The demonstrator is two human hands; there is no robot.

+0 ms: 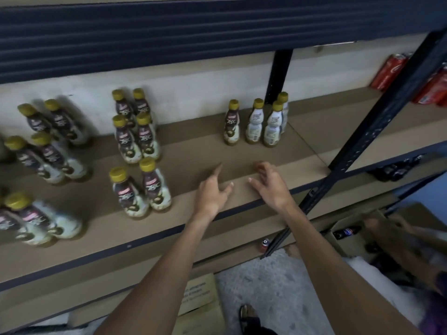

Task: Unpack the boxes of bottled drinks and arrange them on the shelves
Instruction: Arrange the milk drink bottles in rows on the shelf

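Head view: upright gold-capped, dark-labelled bottles (154, 189)

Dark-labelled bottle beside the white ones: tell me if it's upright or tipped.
Upright: the dark-labelled bottle stands on its base on the shelf, gold cap uppermost, just left of the white-labelled bottles.

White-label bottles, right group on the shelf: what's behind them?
A third gold-capped bottle behind the right white-label bottle; its lower body is covered. Behind that, the black upright and the wall.
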